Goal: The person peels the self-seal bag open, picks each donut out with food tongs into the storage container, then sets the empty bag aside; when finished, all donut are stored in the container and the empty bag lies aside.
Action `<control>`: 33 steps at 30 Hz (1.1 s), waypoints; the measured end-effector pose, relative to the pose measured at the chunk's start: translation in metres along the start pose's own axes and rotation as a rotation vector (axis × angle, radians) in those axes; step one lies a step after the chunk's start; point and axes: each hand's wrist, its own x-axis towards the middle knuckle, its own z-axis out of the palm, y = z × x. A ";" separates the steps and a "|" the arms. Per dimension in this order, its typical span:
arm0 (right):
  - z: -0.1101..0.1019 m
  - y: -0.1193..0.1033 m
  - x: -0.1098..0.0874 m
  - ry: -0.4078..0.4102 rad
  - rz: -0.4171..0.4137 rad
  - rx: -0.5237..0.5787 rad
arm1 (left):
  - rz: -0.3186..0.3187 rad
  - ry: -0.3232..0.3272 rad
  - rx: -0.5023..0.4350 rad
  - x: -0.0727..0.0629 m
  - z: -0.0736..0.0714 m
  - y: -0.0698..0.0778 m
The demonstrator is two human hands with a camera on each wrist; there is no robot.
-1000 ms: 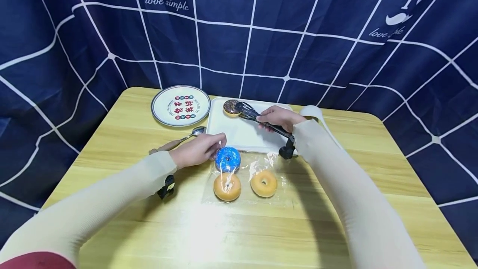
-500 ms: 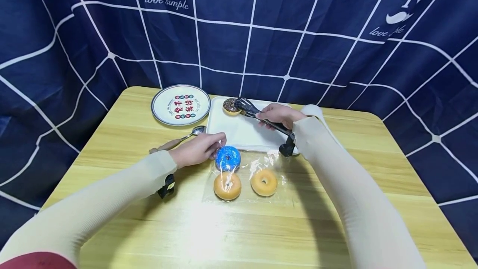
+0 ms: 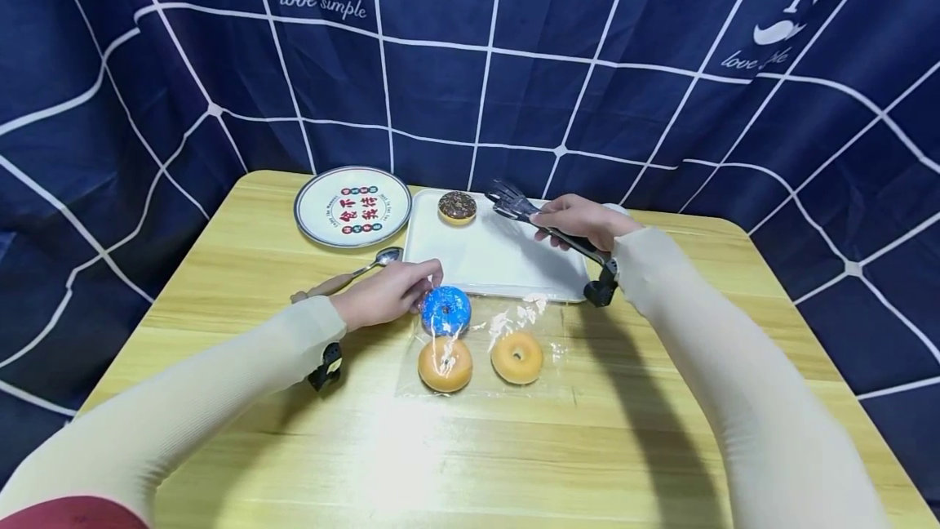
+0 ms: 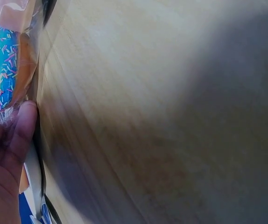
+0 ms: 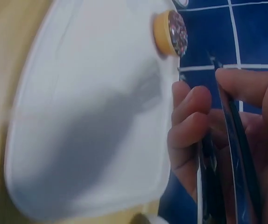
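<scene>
My right hand (image 3: 583, 219) holds black tongs (image 3: 510, 201) above the white tray (image 3: 514, 268); in the right wrist view the tongs' two arms stand apart. Nothing shows between the tongs' tips. A chocolate donut with sprinkles (image 3: 457, 207) lies at the tray's back left corner, apart from the tongs. With its fingers, my left hand (image 3: 392, 292) pinches the edge of a clear plastic bag (image 3: 481, 333) beside a blue sprinkled donut (image 4: 1, 70). Two plain donuts, one at the left (image 3: 445, 364) and one at the right (image 3: 517, 357), lie with the bag.
A white plate with red lettering (image 3: 352, 231) stands at the back left. Between it and my left forearm lies a spoon (image 3: 352, 274) with a wooden handle. A dark blue curtain (image 3: 441, 88) hangs behind the wooden table (image 3: 470, 455).
The tongs have come off the chocolate donut and moved right with my right hand, leaving the donut on the tray. My left hand stays at the bag.
</scene>
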 end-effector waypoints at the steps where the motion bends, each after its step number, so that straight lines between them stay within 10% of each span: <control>1: -0.003 0.003 -0.003 0.005 -0.025 -0.006 | -0.001 0.002 0.000 0.000 0.000 0.000; 11: -0.026 0.043 -0.058 0.066 -0.255 -0.085 | 0.013 0.031 -0.003 -0.003 0.003 -0.002; 24: -0.042 0.121 -0.140 0.095 -0.334 -0.125 | 0.019 0.030 0.030 -0.004 0.001 0.000; 33: -0.016 0.158 -0.161 0.041 -0.551 -0.236 | 0.020 0.037 0.025 -0.003 0.002 0.001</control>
